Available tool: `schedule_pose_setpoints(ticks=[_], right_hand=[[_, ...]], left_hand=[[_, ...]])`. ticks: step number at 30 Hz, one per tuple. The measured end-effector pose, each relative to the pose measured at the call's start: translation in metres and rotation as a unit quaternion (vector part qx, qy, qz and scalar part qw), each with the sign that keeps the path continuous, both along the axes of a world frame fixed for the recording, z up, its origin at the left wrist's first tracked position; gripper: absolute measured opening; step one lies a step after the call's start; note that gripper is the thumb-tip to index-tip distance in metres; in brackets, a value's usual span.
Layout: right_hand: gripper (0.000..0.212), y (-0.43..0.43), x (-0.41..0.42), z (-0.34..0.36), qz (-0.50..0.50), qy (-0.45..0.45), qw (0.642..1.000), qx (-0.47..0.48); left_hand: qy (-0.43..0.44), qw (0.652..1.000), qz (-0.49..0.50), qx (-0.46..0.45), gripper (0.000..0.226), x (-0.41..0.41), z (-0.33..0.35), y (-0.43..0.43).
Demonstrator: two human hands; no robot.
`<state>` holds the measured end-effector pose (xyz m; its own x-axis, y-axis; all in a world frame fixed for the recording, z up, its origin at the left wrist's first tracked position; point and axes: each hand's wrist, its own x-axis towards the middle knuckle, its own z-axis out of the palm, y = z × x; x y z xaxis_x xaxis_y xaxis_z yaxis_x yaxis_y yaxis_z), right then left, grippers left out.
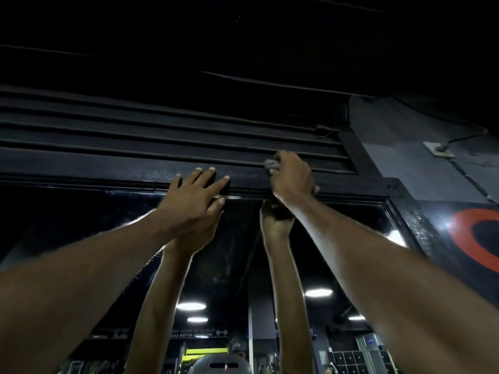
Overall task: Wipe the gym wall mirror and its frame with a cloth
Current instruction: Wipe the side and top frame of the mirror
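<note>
Overhead, right grip (293, 177) pinches the cloth (271, 165) on the frame (108, 166) — left grip (196, 197) spread flat beside.

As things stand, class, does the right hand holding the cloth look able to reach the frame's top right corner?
Probably yes. The right hand grips the cloth against the top frame, and nothing shows between it and the corner; the left hand rests on the other side.

Head camera tilts steeply up, close to the mirror's top frame (108, 168)
</note>
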<state>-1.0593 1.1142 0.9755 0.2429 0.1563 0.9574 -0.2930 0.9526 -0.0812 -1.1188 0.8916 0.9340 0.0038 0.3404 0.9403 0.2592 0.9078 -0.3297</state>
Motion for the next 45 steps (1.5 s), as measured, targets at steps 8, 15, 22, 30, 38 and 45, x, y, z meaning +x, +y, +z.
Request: schedule_pose_setpoints(ticks=[8, 15, 22, 30, 38, 45], right_hand=[[0.025, 0.039, -0.008, -0.051, -0.021, 0.068, 0.992, 0.107], [0.027, -0.003, -0.027, -0.070, 0.032, 0.047, 0.995, 0.078], [0.022, 0.001, 0.000, -0.024, 0.116, 0.128, 0.984, -0.038], [0.020, -0.077, -0.022, -0.025, 0.020, 0.051, 0.991, 0.121], [0.028, -0.039, -0.034, -0.069, 0.012, 0.115, 0.993, -0.027], [0.025, -0.085, -0.032, -0.068, 0.060, 0.076, 0.983, 0.156]], left_hand=[[-0.010, 1.000, -0.003, -0.021, 0.060, 0.005, -0.006, -0.007], [-0.021, 0.999, -0.008, -0.032, 0.060, 0.010, -0.007, -0.012], [-0.018, 1.000, 0.005, 0.008, 0.062, 0.010, -0.003, -0.035], [-0.005, 1.000, -0.001, 0.005, 0.063, 0.000, 0.001, -0.069], [-0.004, 0.999, -0.033, -0.007, 0.061, -0.007, -0.009, -0.086], [-0.001, 1.000, -0.025, -0.016, 0.062, -0.009, -0.005, -0.095]])
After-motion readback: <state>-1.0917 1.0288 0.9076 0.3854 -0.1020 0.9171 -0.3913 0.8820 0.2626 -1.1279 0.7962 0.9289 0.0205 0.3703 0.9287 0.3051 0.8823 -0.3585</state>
